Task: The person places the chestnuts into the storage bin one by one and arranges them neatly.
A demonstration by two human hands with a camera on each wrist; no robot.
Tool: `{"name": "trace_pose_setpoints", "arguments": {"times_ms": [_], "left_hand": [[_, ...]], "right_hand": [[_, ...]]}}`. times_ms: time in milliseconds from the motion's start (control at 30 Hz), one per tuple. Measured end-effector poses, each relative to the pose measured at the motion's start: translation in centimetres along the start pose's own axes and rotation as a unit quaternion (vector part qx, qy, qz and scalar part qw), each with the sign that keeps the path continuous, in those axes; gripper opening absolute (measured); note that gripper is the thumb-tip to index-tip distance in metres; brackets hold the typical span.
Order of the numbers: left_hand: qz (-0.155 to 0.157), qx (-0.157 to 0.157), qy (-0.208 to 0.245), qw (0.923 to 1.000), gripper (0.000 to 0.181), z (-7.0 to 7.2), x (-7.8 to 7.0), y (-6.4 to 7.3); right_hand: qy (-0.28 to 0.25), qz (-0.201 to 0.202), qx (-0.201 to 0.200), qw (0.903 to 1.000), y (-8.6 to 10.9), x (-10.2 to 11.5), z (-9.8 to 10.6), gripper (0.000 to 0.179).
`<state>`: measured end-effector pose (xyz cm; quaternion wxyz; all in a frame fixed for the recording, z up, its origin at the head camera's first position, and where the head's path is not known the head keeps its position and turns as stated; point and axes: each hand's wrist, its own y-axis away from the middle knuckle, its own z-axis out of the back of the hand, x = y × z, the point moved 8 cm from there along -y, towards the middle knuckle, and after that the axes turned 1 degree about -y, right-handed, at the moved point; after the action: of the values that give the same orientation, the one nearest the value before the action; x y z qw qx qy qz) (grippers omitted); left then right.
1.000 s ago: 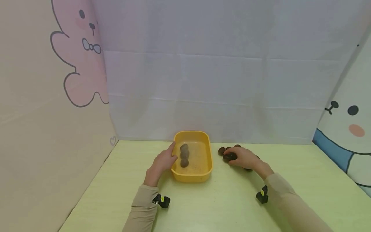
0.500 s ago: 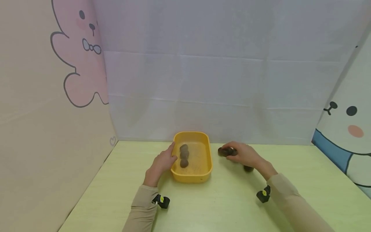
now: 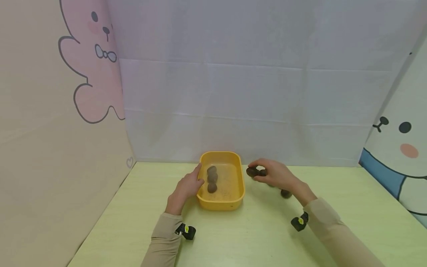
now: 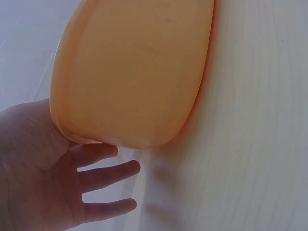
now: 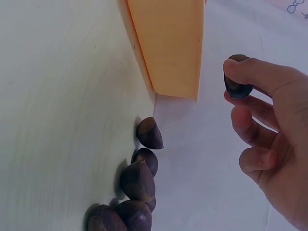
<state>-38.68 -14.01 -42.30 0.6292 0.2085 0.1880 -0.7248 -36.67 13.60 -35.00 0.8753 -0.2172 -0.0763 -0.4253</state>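
Observation:
In the head view my left hand [image 3: 187,185] holds the left rim of a yellow plastic tub [image 3: 220,204], thumb over the edge. The left wrist view shows its other fingers [image 4: 109,177] spread beside the tub's wall. Inside the tub lie several brown chestnuts [image 3: 212,187]. To the right of it, my right hand [image 3: 277,174] pinches one dark chestnut [image 5: 238,77] between thumb and fingertips, raised off the table. Below that hand, several loose chestnuts [image 5: 138,180] sit in a row on the table in the right wrist view.
The pale yellow-green table [image 3: 247,237] backs onto a white cloth wall [image 3: 213,92]. One chestnut [image 3: 285,193] lies under my right wrist. Printed cartoon figures [image 3: 95,66] mark the side walls. A small black camera [image 3: 299,222] is strapped to each wrist.
My right hand has moved left and slightly up toward the tub with a chestnut in its fingers. The left hand and the tub have stayed in place.

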Motion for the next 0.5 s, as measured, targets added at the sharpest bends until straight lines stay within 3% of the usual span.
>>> {"name": "trace_pose_setpoints", "arguments": {"times_ms": [500], "left_hand": [[-0.004,0.002,-0.002,1.0000,0.067,0.1,-0.3,0.3]], "right_hand": [[-0.012,0.048,0.011,0.9987,-1.7,3.5,-0.3,0.040]]}}
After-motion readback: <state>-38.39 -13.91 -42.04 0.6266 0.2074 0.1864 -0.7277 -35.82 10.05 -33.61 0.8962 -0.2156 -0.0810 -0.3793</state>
